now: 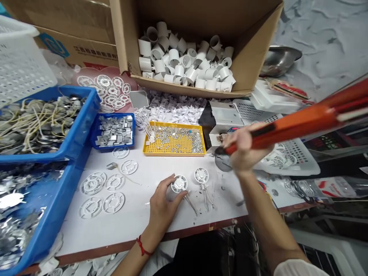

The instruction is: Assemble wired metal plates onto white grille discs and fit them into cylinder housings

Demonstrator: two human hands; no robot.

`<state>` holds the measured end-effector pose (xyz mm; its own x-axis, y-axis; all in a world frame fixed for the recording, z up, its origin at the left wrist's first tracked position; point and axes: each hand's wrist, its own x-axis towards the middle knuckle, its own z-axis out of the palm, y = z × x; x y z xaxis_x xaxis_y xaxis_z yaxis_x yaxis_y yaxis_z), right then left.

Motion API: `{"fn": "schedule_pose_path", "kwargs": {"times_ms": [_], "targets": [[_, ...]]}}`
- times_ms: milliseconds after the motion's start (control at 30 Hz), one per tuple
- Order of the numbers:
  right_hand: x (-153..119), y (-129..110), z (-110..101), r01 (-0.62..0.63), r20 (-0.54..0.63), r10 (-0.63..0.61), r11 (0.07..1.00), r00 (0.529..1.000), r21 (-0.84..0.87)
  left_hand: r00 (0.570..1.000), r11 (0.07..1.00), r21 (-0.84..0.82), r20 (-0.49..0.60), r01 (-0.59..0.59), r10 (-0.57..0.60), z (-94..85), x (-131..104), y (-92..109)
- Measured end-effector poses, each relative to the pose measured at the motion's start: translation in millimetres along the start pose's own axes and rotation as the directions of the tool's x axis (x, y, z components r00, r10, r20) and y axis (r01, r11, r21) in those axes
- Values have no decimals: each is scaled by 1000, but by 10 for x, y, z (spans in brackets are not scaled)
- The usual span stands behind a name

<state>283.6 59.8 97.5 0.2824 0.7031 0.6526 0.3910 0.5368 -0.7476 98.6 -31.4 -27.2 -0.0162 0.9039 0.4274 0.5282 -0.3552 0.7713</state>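
Note:
Between thumb and fingers, my left hand (162, 203) holds a small white round plastic part (179, 184) on the table, its thin wires trailing toward me. A similar wired round part (201, 175) stands just to its right. My right hand (248, 149), slightly blurred, is wrapped round a red-orange electric screwdriver (299, 126). The tool's dark tip points left, beside a small grey and black machine (225, 119). To the left of my left hand, several flat white plastic rings (115, 183) lie on the table. A small metal piece with a wire (112, 166) rests among them.
A yellow tray (172, 154) of screws sits ahead, beside a blue bin (112, 146) of metal clips. Behind it stands a cardboard box (189, 85) of white cups. Large blue bins (61, 153) fill the left. A white basket (312, 166) and plastic bottle (330, 188) lie right.

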Motion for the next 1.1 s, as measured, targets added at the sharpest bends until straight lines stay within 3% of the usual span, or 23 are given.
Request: {"fn": "schedule_pose_path", "kwargs": {"times_ms": [67,167,267,367,433,533,700,800,933,1100], "targets": [[310,283,-220,54,-258,-72,996,963,-77,1000,1000,-14,-4,20,-20,16,-11,-12],[524,597,-423,18,-357,-87,981,930,-191,999,998,-36,-9,44,-44,48,-24,-22],[393,513,-396,-39,-309,5,994,951,-106,997,996,-50,-1,75,-75,82,-27,-22],[32,84,-188,-44,-231,90,979,969,198,997,995,-63,6,78,-78,97,-23,5],[-238,-222,-10,-79,-104,129,916,986,392,997,994,-70,9,80,-79,93,-19,40],[-544,-492,235,-142,50,134,862,990,486,994,991,-81,18,107,-105,79,-17,96],[-709,-489,429,-183,78,166,870,983,458,988,980,-126,23,151,-150,75,-26,151],[-748,-449,429,-158,113,121,899,986,409,983,972,-146,29,183,-181,65,-20,171],[-817,-413,390,-142,252,38,903,967,406,970,958,-153,60,244,-237,35,3,208],[-911,-329,370,-173,336,53,925,940,338,967,955,-154,73,254,-245,24,21,239]]}}
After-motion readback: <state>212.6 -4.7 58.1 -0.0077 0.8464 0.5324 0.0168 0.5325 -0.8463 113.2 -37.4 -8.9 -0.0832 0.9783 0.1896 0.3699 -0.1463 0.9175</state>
